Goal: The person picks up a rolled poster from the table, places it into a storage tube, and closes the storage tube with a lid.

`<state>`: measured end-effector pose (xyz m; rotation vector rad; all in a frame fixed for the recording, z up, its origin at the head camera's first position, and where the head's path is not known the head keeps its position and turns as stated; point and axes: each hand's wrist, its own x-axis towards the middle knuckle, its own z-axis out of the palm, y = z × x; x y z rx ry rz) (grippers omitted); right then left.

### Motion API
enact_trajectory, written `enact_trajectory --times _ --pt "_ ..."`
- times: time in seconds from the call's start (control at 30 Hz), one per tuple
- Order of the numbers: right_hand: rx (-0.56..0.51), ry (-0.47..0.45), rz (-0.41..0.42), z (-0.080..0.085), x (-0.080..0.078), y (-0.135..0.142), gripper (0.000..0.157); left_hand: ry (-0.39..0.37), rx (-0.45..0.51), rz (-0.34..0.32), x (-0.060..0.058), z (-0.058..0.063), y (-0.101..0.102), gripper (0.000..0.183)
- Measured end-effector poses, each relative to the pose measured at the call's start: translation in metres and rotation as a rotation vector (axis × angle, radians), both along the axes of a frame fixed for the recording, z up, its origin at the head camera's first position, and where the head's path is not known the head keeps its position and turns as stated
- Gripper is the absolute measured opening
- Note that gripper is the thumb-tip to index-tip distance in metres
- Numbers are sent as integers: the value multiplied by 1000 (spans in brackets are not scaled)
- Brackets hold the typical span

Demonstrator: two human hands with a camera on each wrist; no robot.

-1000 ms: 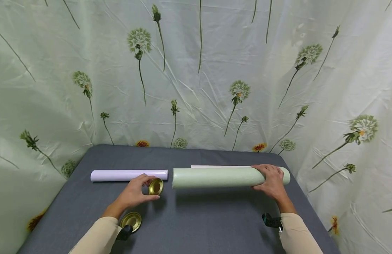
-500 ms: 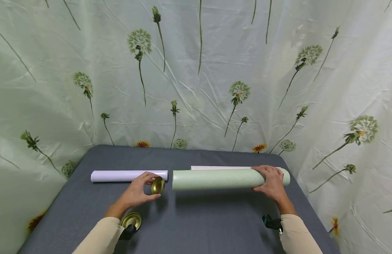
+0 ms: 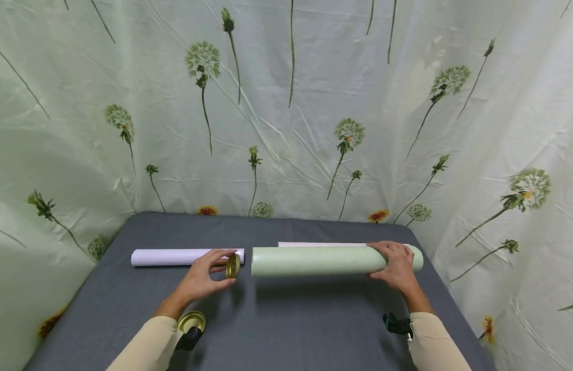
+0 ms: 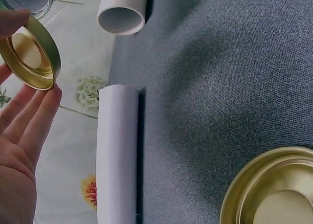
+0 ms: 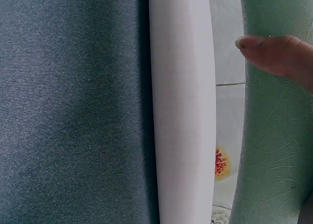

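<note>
Left hand (image 3: 200,281) pinches a gold lid (image 4: 55,53) by its rim, thumb on one side and fingers on the other. Lid stands near-vertical, clear of the table (image 3: 309,330), near the left end of the green roll (image 3: 314,261) but apart from it. Right hand (image 3: 399,265) grips that roll near its right end, fingers over the top; roll hangs above the surface, shadow below.

Vs 1 s ago: lid is turned more edge-on and sits slightly further right and up. Green roll and right hand basically unchanged.

Table has a dark grey cloth cover. On it: lilac roll (image 3: 170,257) behind the left hand, a pale roll (image 3: 321,244) behind the green one, second gold lid (image 3: 191,316) by the left wrist, partly hidden by the wrist camera (image 3: 189,338). Backdrop: pale curtain (image 3: 286,129) with dandelion print, wrinkled, around the back and sides.
</note>
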<state>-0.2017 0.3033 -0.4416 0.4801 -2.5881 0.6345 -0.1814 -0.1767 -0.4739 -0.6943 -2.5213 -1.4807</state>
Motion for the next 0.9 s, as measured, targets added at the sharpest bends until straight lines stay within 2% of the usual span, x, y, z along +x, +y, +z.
enact_trajectory --times 0.2,0.43,0.9 --pt "0 1 -3 -1 1 0 73 -62 78 -12 1 3 2 65" --pt "-1 15 2 -2 1 0 73 -83 175 -54 3 8 4 65" --pt "-1 21 6 -2 0 0 73 -104 244 -81 2 10 7 65"
